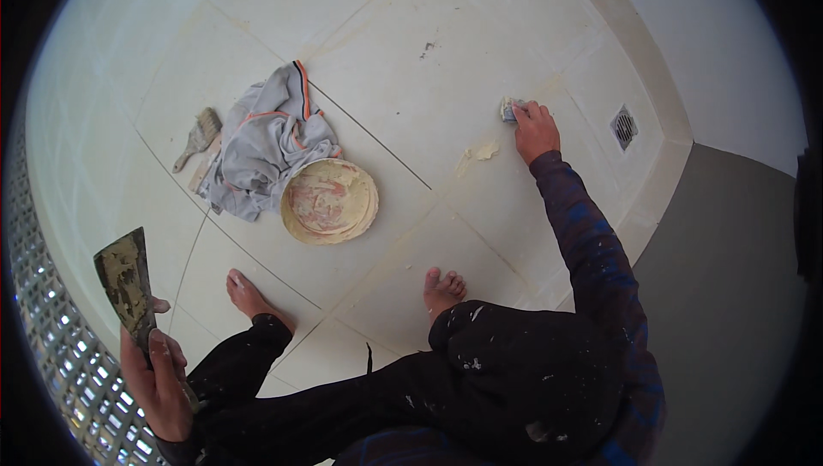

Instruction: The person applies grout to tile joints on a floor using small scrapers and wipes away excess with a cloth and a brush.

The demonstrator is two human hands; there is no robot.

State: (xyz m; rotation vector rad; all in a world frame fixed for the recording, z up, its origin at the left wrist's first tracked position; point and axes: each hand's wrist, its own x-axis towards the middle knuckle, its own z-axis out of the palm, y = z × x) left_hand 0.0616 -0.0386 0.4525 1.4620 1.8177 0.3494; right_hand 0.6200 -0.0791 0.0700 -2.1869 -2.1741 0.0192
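Observation:
My left hand [159, 384], at the lower left, is closed round the handle of a wide putty knife [123, 282]. Its blade points up and is smeared with yellowish paste. Farther off to the right, my right hand [537, 133] grips a small grey scraper-like piece [509, 110] with paste on it, down at the tiled floor; its exact kind is partly hidden by the fingers. Just below that hand, a dab of pale yellow paste [487, 151] lies on the tiles. A round bowl [374, 209], its inside coated with the same paste, stands between my hands.
Against the bowl lies a crumpled grey cloth [266, 136] with orange trim, and a paintbrush [201, 136] is beside it. A floor drain [624, 127] sits near the raised border [664, 170] at right. Glittering mosaic [81, 372] edges the left. My bare feet are on the tiles.

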